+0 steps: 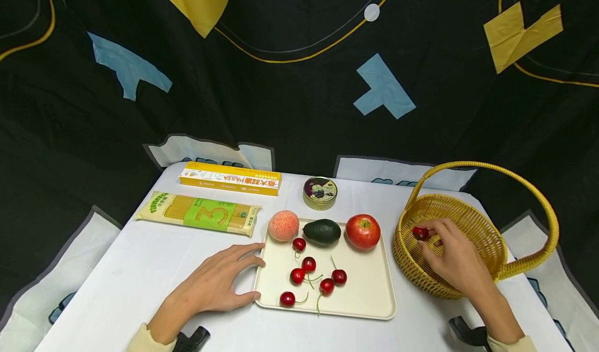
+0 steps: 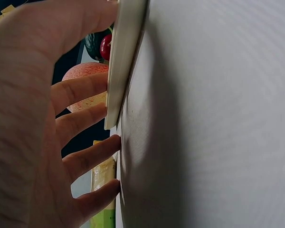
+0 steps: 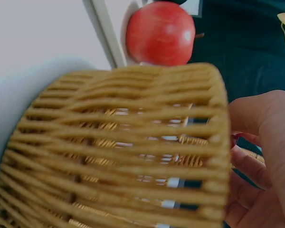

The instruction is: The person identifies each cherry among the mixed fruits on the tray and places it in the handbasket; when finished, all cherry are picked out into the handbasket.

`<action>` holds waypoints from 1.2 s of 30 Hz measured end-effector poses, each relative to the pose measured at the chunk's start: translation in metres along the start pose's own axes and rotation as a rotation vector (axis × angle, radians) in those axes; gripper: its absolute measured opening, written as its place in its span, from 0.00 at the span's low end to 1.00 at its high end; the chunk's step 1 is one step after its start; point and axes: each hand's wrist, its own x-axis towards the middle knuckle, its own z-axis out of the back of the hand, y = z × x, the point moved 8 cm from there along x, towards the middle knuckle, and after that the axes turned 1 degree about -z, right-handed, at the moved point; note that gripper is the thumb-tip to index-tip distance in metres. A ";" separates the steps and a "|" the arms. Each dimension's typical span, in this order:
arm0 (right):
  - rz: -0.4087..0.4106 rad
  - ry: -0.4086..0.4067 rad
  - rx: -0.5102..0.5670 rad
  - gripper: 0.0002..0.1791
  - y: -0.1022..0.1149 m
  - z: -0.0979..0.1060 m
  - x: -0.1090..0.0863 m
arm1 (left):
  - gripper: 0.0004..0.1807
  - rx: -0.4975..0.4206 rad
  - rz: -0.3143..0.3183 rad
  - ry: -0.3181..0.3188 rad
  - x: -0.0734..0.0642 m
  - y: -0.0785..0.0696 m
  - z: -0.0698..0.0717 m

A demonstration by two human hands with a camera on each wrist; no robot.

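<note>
At the right of the frame, pinching one dark red cherry (image 1: pixel 420 233) in the right hand (image 1: pixel 456 258), over the mouth of a yellow wicker basket (image 1: pixel 412 271) with a handle arching off to the upper right! Drawn in close there, down to a nip of thumb and fingers around that cherry; from the right wrist view, partly tucked behind the woven rim. Across at lower left, spreading the left hand (image 1: pixel 220 282) wide, with fingers nearly straight, merely touching the left edge of a cream tray (image 1: pixel 362 295); by the left wrist view, with two more fingertips at or just above the white-covered bench (image 1: pixel 135 269). On to the tray, at lower centre: six loose cherries (image 1: pixel 297 276) with green stems, scattered from the middle to the bottom edge, and along the top edge, left to right, a peach (image 1: pixel 283 225), a dark green avocado (image 1: pixel 322 232) and a red apple (image 1: pixel 362 232). Up behind, near the centre, a round tin (image 1: pixel 320 196); to the left, a bag of spaghetti (image 1: pixel 206 214), and beyond that, an orange pasta box (image 1: pixel 230 178).
</note>
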 end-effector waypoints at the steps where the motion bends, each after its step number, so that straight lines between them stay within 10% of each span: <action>1: -0.005 0.004 -0.003 0.25 -0.003 -0.001 0.000 | 0.29 0.000 0.003 0.002 0.000 0.000 0.000; 36: -0.036 0.180 -0.047 0.19 -0.044 -0.038 0.004 | 0.28 -0.006 0.012 0.014 -0.001 -0.001 0.000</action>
